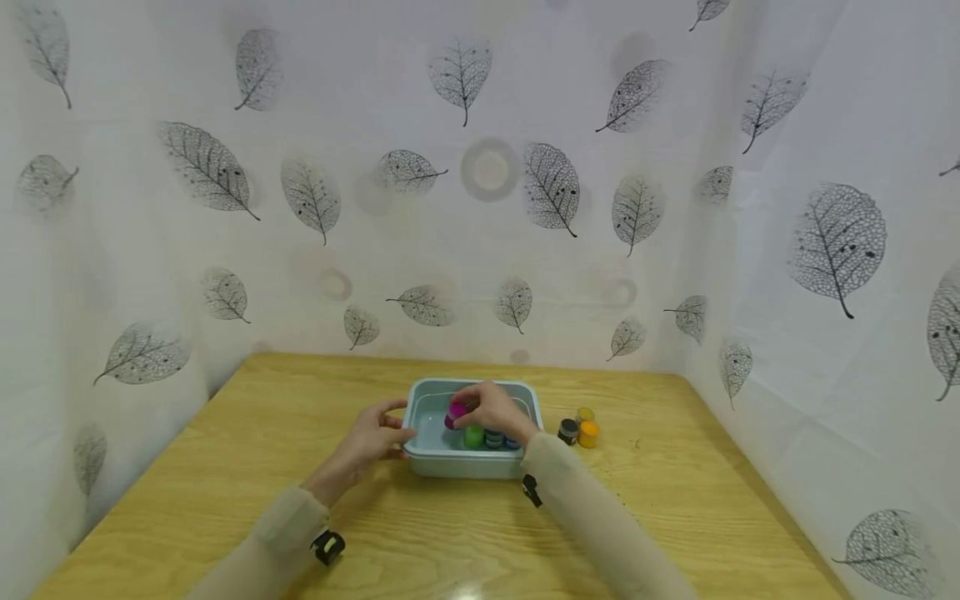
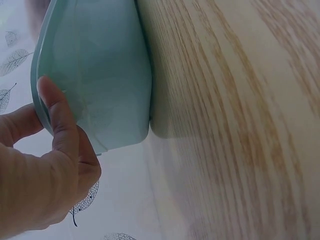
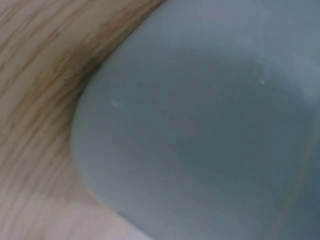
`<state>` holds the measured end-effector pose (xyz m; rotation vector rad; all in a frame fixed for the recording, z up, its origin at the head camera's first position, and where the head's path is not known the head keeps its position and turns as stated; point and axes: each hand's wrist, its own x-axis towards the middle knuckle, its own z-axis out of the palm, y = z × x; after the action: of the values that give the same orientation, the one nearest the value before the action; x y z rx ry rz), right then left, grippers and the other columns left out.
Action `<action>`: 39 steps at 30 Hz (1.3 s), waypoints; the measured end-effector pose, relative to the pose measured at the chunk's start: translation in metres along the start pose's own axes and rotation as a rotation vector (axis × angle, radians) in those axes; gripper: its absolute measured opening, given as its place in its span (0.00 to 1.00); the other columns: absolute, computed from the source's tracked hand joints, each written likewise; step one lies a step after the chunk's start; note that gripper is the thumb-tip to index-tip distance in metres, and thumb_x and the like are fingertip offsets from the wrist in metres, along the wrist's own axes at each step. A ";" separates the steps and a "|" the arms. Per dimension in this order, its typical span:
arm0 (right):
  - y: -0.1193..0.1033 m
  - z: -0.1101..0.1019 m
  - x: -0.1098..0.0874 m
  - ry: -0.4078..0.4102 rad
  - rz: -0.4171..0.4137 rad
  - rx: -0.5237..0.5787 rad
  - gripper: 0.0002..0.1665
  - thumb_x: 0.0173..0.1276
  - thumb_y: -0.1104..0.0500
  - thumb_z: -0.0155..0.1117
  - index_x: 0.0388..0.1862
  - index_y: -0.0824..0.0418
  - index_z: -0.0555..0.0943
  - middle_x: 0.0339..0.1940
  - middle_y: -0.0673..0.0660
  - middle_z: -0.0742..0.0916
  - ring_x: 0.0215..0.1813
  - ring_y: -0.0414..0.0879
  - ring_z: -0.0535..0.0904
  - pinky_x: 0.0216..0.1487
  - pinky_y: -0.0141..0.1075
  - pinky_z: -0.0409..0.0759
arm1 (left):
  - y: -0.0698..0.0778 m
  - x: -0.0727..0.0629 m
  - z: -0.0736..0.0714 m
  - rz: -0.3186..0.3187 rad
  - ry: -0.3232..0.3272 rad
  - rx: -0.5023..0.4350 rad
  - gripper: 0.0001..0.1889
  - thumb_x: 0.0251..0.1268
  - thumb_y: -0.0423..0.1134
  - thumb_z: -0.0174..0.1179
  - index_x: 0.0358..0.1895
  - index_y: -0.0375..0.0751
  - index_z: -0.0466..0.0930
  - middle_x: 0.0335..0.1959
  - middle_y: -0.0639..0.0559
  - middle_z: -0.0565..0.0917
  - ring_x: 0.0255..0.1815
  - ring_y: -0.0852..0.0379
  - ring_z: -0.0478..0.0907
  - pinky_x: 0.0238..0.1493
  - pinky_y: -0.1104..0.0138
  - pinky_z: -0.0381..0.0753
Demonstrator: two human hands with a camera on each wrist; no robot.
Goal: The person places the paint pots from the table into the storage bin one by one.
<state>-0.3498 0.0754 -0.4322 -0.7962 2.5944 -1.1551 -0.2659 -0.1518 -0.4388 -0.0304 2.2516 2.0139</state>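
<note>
A pale blue-green plastic bin [image 1: 465, 467] stands on the wooden table. My left hand [image 1: 375, 433] holds its left end; in the left wrist view the fingers [image 2: 64, 125] of that hand lie over the rim, pinching the bin's wall [image 2: 110, 75]. Over the inside of the bin, my right hand [image 1: 491, 408] pinches a small magenta jar [image 1: 454, 414] between thumb and fingers. A green jar [image 1: 473, 437] and dark-lidded jars [image 1: 493, 439] sit along the bin's near side, partly hidden by its wall. The right wrist view has only the bin's outer wall [image 3: 190, 130] and some table, no hand.
Right of the bin, a black-lidded jar [image 1: 568, 431], an orange jar [image 1: 588, 433] and a yellow jar [image 1: 585, 414] stand close together on the table [image 1: 315, 400]. A white curtain [image 1: 487, 242] with leaf prints hangs behind the table and along its sides.
</note>
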 end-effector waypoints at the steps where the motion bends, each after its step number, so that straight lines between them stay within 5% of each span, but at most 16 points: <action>1: 0.000 0.000 0.001 -0.001 -0.001 -0.007 0.24 0.56 0.60 0.76 0.53 0.62 0.83 0.48 0.57 0.88 0.46 0.46 0.84 0.51 0.38 0.83 | 0.000 0.000 0.000 0.001 0.000 -0.002 0.33 0.63 0.25 0.62 0.71 0.34 0.62 0.41 0.42 0.70 0.32 0.52 0.77 0.32 0.62 0.87; 19: 0.008 0.008 0.009 0.061 0.050 -0.074 0.24 0.52 0.62 0.79 0.50 0.60 0.85 0.47 0.56 0.89 0.45 0.45 0.82 0.51 0.39 0.81 | -0.002 0.000 0.001 -0.001 0.000 0.002 0.33 0.63 0.25 0.61 0.72 0.33 0.62 0.42 0.42 0.70 0.33 0.51 0.77 0.32 0.62 0.87; 26: 0.010 0.011 0.012 0.109 0.004 -0.153 0.20 0.50 0.61 0.80 0.44 0.59 0.87 0.44 0.55 0.90 0.46 0.47 0.83 0.53 0.39 0.80 | 0.000 0.000 0.001 -0.004 0.004 -0.005 0.33 0.63 0.25 0.61 0.72 0.33 0.62 0.42 0.41 0.70 0.33 0.52 0.77 0.32 0.63 0.87; 39: 0.011 0.011 0.011 0.136 0.041 -0.137 0.14 0.52 0.61 0.78 0.40 0.59 0.88 0.40 0.53 0.90 0.46 0.47 0.82 0.52 0.40 0.80 | -0.002 0.002 0.002 0.000 0.005 0.000 0.34 0.62 0.25 0.62 0.72 0.33 0.61 0.42 0.41 0.70 0.33 0.53 0.77 0.32 0.63 0.87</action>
<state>-0.3589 0.0683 -0.4474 -0.7089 2.8135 -1.0642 -0.2673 -0.1502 -0.4408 -0.0354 2.2550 2.0157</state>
